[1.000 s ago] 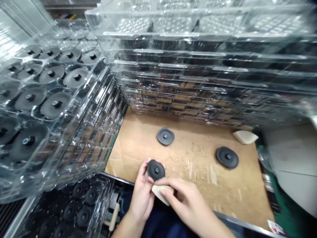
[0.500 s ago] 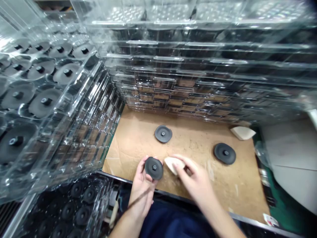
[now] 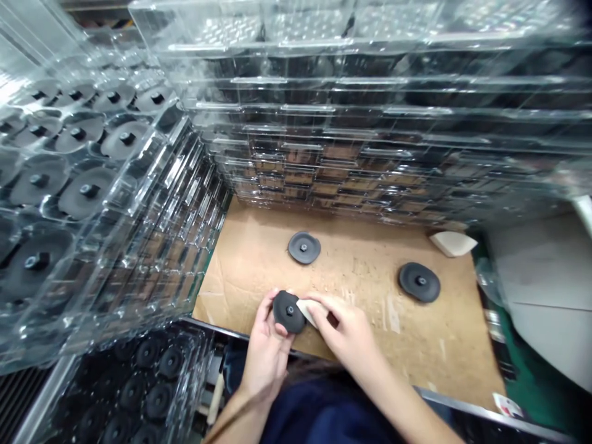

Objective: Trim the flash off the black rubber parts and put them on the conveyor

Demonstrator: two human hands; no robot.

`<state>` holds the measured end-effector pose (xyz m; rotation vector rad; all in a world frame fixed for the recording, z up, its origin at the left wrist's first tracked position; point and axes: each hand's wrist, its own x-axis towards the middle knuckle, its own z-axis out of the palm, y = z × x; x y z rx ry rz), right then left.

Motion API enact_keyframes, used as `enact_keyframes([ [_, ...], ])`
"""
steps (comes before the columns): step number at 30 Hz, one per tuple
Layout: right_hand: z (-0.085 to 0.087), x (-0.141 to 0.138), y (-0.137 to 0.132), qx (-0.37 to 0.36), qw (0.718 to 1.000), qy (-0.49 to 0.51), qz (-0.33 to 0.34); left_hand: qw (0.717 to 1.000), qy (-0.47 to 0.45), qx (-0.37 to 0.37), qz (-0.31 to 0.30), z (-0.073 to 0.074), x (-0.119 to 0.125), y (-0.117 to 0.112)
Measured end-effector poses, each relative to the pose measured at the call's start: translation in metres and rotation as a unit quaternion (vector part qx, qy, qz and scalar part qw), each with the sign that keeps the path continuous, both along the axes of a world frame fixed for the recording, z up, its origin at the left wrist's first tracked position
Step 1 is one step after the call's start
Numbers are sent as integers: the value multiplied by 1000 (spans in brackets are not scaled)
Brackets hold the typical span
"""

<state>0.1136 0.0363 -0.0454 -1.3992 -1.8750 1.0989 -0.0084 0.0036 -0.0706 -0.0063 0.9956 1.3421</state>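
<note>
My left hand (image 3: pixel 266 348) pinches a round black disc (image 3: pixel 287 311) with a small centre hub, holding it just above the near edge of the brown board (image 3: pixel 361 333). My right hand (image 3: pixel 346 330) grips a pale wedge-shaped pad (image 3: pixel 306 310) and presses its tip against the right side of that disc. Two more black discs lie flat on the board: one at the middle back (image 3: pixel 304 247) and one to the right (image 3: pixel 419 282).
Tall stacks of clear plastic trays (image 3: pixel 324 123) wall in the board at the back and the left; the left stack (image 3: pixel 78 185) holds several black discs. A lower tray of discs (image 3: pixel 139 382) sits at the front left. Another pale wedge (image 3: pixel 451 242) lies at the back right.
My right hand swung the pale pad away to the right of the disc, then brought it back against the disc's right side. The left hand kept hold of the disc.
</note>
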Motion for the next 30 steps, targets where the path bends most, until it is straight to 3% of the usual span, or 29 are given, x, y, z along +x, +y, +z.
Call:
enact_keyframes([
  [5,-5,0,-3,7,1000,4,11,1000,0,3,-8,-4,-1,-1],
  [12,-1,1,-6,32,999,6,12,1000,-2,-3,-20,2,-3,0],
  [18,-5,7,22,34,999,-18,-34,1000,8,7,-9,-2,-3,-1],
  [25,7,-11,25,25,997,-24,74,1000,1,11,-13,-2,-4,-1],
  [30,-6,-6,17,33,998,-25,57,1000,-5,20,-20,-1,-4,-3],
])
